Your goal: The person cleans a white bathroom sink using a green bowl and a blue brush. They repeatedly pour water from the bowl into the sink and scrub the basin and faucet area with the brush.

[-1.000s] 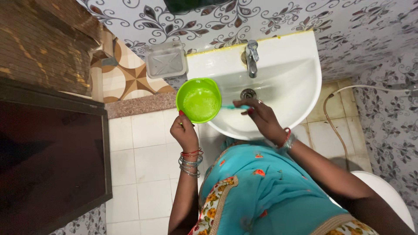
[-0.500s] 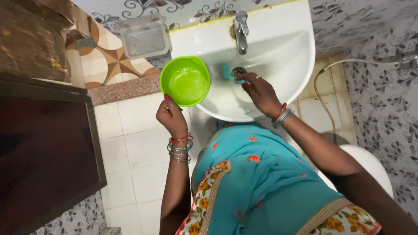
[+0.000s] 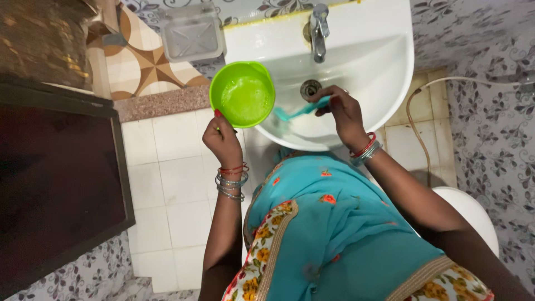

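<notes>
The green mug is held up at the left edge of the white sink, partly over the bowl and partly over the floor. There is pale, cloudy liquid inside it. The left hand holds it from below, with fingers wrapped tight round the handle (red nails show at the rim).

The right hand is over the sink bowl, just below the drain. Its fingers are pinched shut on a teal brush. The brush slants down to the left, and its far end sits on the sink wall near the mug.

The tap stands at the back of the sink, right above the drain. A clear soap dish sits on the wall to the left of the sink. A thin hose runs down the tiles on the right. A dark cabinet fills the left side. Part of a white toilet shows low on the right, past the person's arm.
</notes>
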